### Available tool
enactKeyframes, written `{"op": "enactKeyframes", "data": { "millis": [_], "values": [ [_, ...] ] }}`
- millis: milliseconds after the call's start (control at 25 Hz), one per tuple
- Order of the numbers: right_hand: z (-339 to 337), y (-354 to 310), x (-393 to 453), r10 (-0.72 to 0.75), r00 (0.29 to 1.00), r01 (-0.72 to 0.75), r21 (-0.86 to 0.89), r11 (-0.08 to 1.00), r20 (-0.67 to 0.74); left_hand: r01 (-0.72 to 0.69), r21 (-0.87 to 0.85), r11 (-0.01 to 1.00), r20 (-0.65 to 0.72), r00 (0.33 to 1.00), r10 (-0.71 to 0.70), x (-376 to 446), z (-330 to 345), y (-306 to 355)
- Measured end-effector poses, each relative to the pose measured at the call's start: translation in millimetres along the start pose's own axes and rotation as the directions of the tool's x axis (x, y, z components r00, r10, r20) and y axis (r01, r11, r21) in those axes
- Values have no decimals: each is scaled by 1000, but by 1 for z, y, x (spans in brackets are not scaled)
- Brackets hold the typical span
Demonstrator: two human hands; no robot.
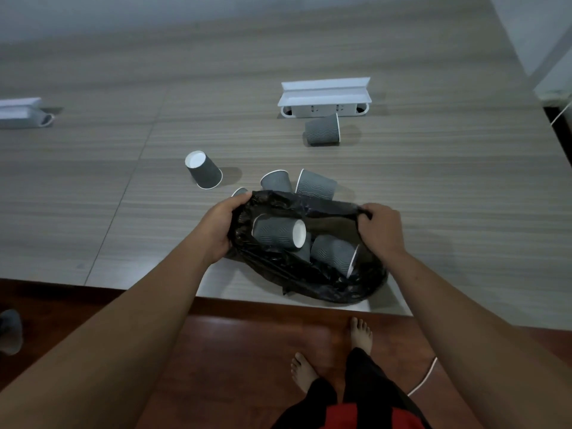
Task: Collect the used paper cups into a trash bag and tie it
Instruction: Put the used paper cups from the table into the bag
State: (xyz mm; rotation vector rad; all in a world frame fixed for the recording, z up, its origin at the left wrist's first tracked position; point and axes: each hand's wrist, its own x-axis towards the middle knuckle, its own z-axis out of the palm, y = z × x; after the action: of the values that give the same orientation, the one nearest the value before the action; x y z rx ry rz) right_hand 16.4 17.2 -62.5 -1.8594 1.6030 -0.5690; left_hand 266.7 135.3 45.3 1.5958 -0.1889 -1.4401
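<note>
A black trash bag [297, 274] lies open on the table near its front edge. My left hand [218, 229] grips the bag's left rim and my right hand [382, 229] grips the right rim, holding the mouth apart. Inside lie grey ribbed paper cups, one [277, 232] on its side and another [335, 252] beside it. Just behind the bag are two cups [277, 181] [317, 184] and a third [239, 191] mostly hidden by my left hand. One cup [204, 170] stands upside down to the left. Another cup [322, 130] lies farther back.
A white socket box [324, 97] with a raised lid sits on the wood-grain table [448, 181] behind the far cup; a second one [21, 113] is at the far left. Below the table edge are the red-brown floor, my bare feet and a white cable [424, 379].
</note>
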Motion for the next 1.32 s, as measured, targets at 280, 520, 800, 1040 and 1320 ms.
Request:
{"op": "enactKeyframes", "data": {
  "millis": [280, 520, 800, 1040, 1320],
  "values": [
    [-32, -5, 9, -82, 941, 44, 122, 992, 328, 52, 205, 977, -212, 977, -7, 17, -2, -6],
    [-19, -23, 54, 41, 979, -97, 280, 955, 198, 85, 237, 968, -212, 977, -33, 25, -4, -5],
    [55, -46, 109, -82, 855, 279, -320, 905, 513, 6, 326, 945, -161, 986, 49, 20, -12, -9],
    [55, -46, 104, -27, 940, 88, -163, 983, 341, -9, 286, 958, -263, 961, 88, 29, -16, -14],
    [-28, -48, -21, -309, 924, 183, 447, 875, 226, 0, 180, 984, -335, 940, 61, 31, 0, -3]
  ]
}}
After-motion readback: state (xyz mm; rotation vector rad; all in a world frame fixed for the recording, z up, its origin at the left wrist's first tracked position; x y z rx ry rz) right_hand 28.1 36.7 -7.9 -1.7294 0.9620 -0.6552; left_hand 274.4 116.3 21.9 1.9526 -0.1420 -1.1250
